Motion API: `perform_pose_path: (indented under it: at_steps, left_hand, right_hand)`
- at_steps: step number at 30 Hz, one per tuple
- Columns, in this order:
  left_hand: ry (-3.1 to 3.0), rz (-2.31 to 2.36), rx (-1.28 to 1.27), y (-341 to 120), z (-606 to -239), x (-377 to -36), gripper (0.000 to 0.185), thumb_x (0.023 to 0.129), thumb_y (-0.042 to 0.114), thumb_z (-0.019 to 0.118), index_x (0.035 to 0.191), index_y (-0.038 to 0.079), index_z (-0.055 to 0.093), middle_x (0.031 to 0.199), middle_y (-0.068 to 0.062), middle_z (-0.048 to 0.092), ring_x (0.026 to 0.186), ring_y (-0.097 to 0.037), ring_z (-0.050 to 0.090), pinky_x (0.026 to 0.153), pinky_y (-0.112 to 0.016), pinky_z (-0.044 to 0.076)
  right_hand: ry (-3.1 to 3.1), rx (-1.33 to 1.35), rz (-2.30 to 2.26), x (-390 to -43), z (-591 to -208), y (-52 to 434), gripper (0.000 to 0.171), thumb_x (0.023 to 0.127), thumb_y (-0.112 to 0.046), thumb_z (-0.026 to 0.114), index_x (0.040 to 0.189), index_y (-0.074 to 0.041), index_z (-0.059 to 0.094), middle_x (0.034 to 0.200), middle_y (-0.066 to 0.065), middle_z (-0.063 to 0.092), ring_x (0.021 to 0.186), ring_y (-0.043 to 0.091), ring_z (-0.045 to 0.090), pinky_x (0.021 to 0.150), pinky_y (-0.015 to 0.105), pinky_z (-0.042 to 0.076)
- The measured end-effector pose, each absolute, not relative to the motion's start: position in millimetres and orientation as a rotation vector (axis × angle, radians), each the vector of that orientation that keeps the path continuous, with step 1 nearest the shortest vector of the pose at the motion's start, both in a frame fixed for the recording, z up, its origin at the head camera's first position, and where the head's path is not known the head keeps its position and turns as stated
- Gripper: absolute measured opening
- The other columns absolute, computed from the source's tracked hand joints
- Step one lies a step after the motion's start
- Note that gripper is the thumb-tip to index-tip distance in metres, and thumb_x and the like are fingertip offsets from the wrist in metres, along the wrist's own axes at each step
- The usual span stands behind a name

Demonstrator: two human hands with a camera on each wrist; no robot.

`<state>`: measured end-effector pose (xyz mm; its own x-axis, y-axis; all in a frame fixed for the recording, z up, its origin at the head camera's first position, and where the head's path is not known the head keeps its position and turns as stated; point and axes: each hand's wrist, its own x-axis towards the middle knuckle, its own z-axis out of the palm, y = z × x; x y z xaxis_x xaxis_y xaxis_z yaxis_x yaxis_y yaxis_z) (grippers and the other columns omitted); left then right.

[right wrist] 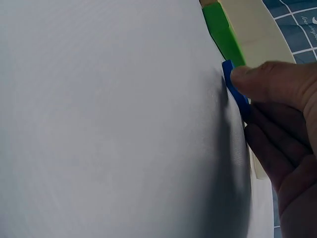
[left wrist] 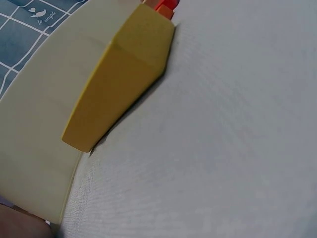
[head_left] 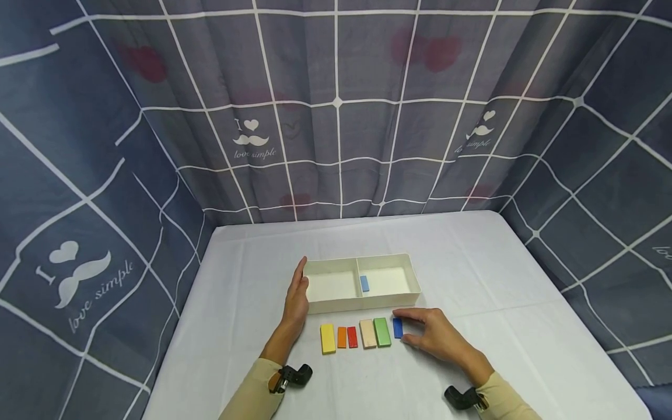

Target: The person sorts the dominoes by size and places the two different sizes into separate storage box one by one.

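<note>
Your right hand (head_left: 438,338) is pinching the dark blue block (head_left: 398,327) at the right end of the row just near the white tray (head_left: 415,274), left hand (head_left: 297,297) flat and relaxed against the tray's left wall, so lift straight up and don't bump the green block (head_left: 382,332).

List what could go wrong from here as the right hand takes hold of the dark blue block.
1. The right hand pinches the dark blue block only by its edges; it may slip.
2. The green block lies close beside it, so the fingers could nudge it and upset the row.
3. The left hand rests flat against the white tray; a push there might slide the tray and shift the light blue block inside.
</note>
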<state>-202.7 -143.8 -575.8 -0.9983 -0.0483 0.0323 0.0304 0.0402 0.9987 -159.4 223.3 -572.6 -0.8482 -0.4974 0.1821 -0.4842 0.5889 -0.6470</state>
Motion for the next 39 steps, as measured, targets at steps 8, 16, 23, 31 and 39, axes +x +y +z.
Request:
perform_pose_path:
  at_steps: [8,16,23,31,39]
  left_hand:
    - [-2.219,-2.142,0.010,-143.7,-576.0,-203.5,0.056,0.120,0.022,0.027,0.176,0.029,0.026,0.184,-0.005,0.019,0.172,-0.033,0.011,0.139,-0.062,0.007]
    - [-2.216,-2.151,0.006,-144.0,-576.3,-203.6,0.056,0.120,0.022,0.027,0.176,0.030,0.025,0.185,-0.004,0.018,0.172,-0.033,0.010,0.139,-0.061,0.006]
    - [-2.218,-2.143,0.014,-144.0,-576.3,-203.3,0.056,0.120,0.022,0.027,0.176,0.028,0.026,0.184,-0.005,0.019,0.172,-0.033,0.011,0.139,-0.061,0.006]
    - [-2.238,-2.135,0.025,-144.1,-577.5,-202.9,0.056,0.121,0.023,0.027,0.176,0.030,0.026,0.185,-0.003,0.018,0.172,-0.033,0.011,0.139,-0.062,0.006]
    - [-2.243,-2.127,0.020,-143.7,-576.4,-203.4,0.056,0.120,0.023,0.028,0.176,0.030,0.025,0.185,-0.003,0.018,0.172,-0.032,0.011,0.139,-0.061,0.006]
  right_hand:
    - [2.802,-0.834,-1.115,-159.3,-572.4,221.5,0.053,0.086,-0.009,0.093,0.137,-0.013,0.077,0.133,0.001,0.079,0.126,0.026,0.075,0.107,0.044,0.061]
    - [2.799,-0.836,-1.122,-159.1,-574.0,222.1,0.052,0.087,-0.009,0.092,0.137,-0.013,0.077,0.133,0.001,0.080,0.126,0.026,0.075,0.107,0.043,0.062]
    - [2.791,-0.832,-1.112,-159.1,-572.3,221.2,0.051,0.088,-0.008,0.090,0.137,-0.014,0.078,0.133,0.000,0.080,0.126,0.023,0.075,0.106,0.039,0.062]
    - [2.790,-0.873,-1.103,-161.4,-559.7,222.8,0.050,0.089,-0.004,0.087,0.137,-0.010,0.077,0.132,0.003,0.080,0.122,0.023,0.077,0.104,0.043,0.063]
    - [2.814,-1.025,-1.056,-169.2,-540.0,228.9,0.048,0.088,0.000,0.087,0.134,-0.006,0.077,0.129,0.004,0.081,0.116,0.027,0.079,0.099,0.043,0.066]
